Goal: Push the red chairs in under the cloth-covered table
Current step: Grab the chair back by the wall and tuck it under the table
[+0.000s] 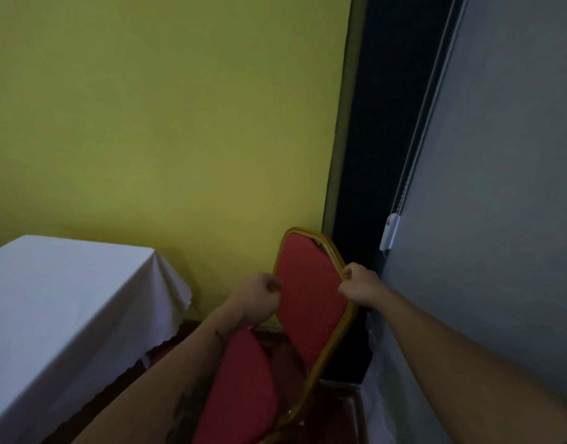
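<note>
Hands on a red chair [311,293], both closed around the backrest frame: left hand [258,299] curled in a fist on the left edge of the back, fingers [274,288] wrapped tight over the rail; right hand [359,288] clenched on the right edge, knuckles up, gripping the gold tube. Chair back shield-shaped, rounded at the top corner, tapering toward the seat, padded in red fabric with a fine pale dot pattern, rimmed by a bent gold-toned metal tube. Seat cushion [243,389] same red weave, thick and rounded, partly hidden by the left forearm with its dark tattoo. Chair tilted, standing to the right of the bench [51,315], apart from it and not under it. Bench draped in a smooth white cloth, corner falling in soft folds with a scalloped hem. Matte yellow-green wall [163,123] behind; grey blind [500,187] at right with a beaded cord and a white plastic weight [389,232]. Dark red floor below.
</note>
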A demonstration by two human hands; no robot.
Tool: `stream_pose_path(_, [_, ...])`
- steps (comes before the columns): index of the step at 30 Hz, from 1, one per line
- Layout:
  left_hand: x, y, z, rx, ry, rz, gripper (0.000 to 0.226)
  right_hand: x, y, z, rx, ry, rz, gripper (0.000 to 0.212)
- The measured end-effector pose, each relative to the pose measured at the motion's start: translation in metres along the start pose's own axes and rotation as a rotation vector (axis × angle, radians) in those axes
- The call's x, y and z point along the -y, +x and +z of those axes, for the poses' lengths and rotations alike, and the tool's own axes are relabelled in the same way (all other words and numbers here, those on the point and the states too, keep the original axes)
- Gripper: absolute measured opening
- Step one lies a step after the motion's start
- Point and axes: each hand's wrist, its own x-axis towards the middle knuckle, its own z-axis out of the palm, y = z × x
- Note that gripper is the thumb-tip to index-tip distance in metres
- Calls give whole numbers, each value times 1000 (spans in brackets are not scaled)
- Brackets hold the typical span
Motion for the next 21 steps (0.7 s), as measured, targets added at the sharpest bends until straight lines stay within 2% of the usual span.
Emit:
stream_pose_path(3, [-14,49,11,15,-6,45,35,-13,28,-3,19,-1,61,22])
stream_pose_path(8, [-33,130,26,49,-62,51,35,-14,75,-8,49,-76,114,58])
stream_pose_path(14, [-39,214,47,97,-153,-36,41,-22,122,-1,105,-68,183,55])
stream_pose_path(16, [-40,236,55,108,-187,-75,54,-27,133,3,114,-39,189,39])
stream_pose_path(18, [-41,257,67,155,-242,-143,78,-34,143,8,111,-3,196,26])
stream_pose_path(21, [-45,276,87,207,-352,-249,112,-45,154,15,140,53,197,28])
